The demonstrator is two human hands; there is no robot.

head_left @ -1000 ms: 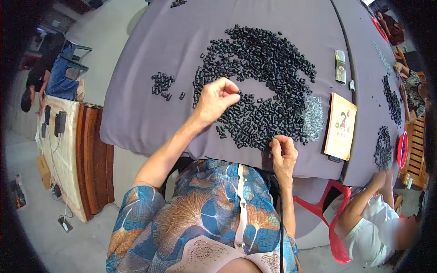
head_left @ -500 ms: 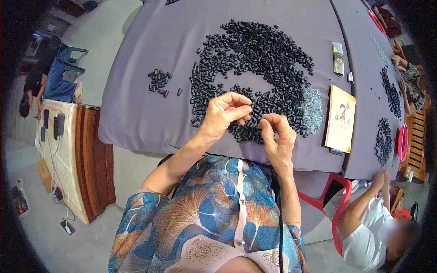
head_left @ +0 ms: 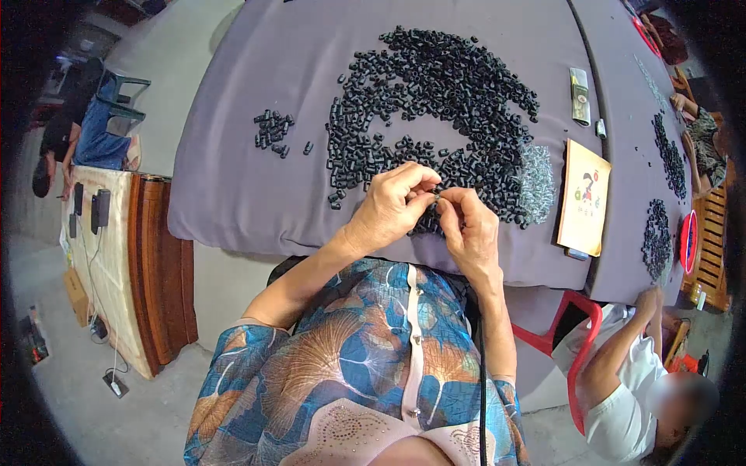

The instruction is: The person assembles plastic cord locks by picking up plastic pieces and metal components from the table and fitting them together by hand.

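Observation:
My left hand (head_left: 391, 208) and my right hand (head_left: 472, 231) meet fingertip to fingertip over the near side of a big heap of small black tubular pieces (head_left: 443, 85). Both are closed in a pinch. A tiny dark bit shows between the fingertips, too small and too covered to name. Right of the heap, beyond my right hand, lies a pile of small clear pieces (head_left: 536, 185). A smaller group of black pieces (head_left: 273, 130) sits apart on the left side of the grey cloth (head_left: 225, 194).
A booklet with a cartoon figure (head_left: 583, 198) lies right of the clear pile, with a small packet (head_left: 580, 97) above it. A co-worker in white (head_left: 618, 396) sits by a red chair (head_left: 579, 365) at right. A wooden cabinet (head_left: 159, 272) stands left.
My hands have come together: the left moved right, and the right shifted slightly to meet it. Their fingertips were apart before and now touch or nearly touch.

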